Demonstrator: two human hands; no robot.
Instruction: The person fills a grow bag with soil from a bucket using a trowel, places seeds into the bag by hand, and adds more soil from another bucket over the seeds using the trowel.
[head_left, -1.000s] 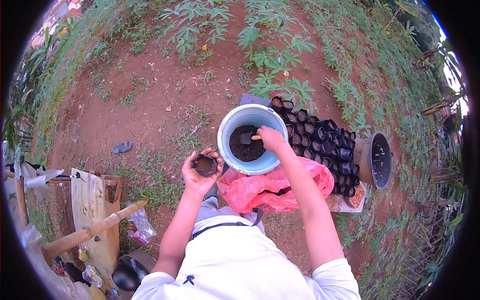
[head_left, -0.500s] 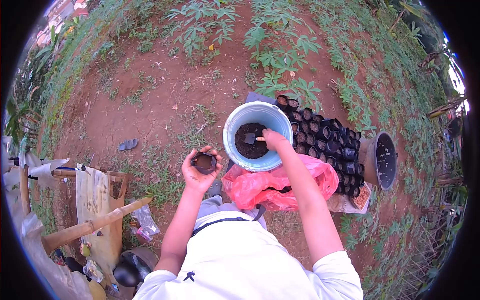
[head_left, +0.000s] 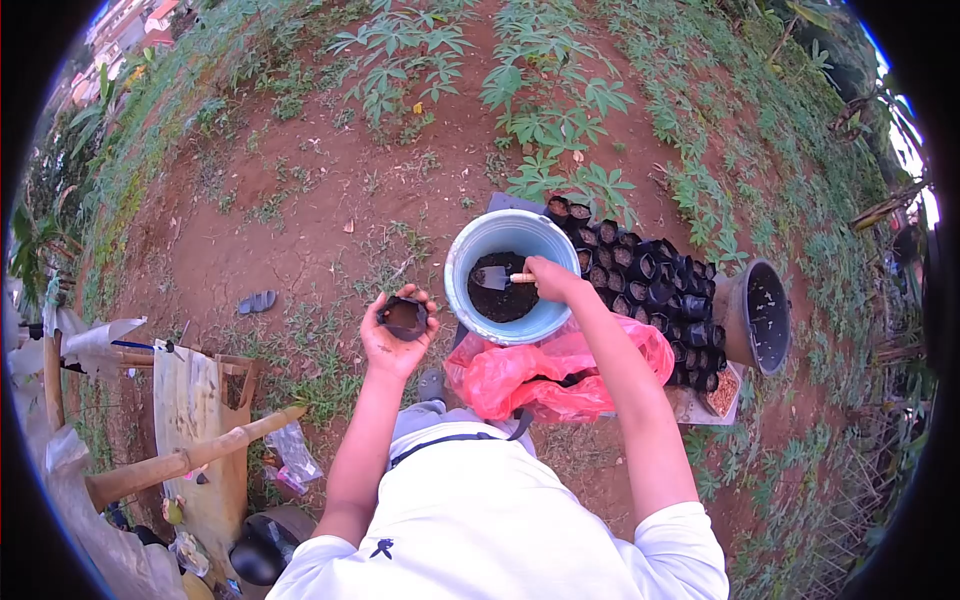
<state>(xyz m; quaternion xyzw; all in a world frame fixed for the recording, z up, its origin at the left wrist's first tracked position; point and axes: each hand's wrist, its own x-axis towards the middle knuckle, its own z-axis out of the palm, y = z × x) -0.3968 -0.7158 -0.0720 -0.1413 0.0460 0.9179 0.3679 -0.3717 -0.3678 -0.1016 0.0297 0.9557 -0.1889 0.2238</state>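
My left hand is wrapped around a small black polybag, its open mouth facing up and brown inside. In my right hand is the wooden handle of a small hand trowel. The trowel's grey blade is over the dark soil within a pale blue bucket. My right wrist passes over the bucket's right rim. The polybag is to the left of the bucket, apart from it.
Rows of black polybags stand right of the bucket. A pink plastic bag lies in front. Farther right a dark bucket is tipped sideways. A bamboo pole juts in at lower left; a sandal lies on the ground.
My right hand has shifted slightly left and up, and more of the trowel's blade shows over the soil. My left hand with the polybag has moved slightly left.
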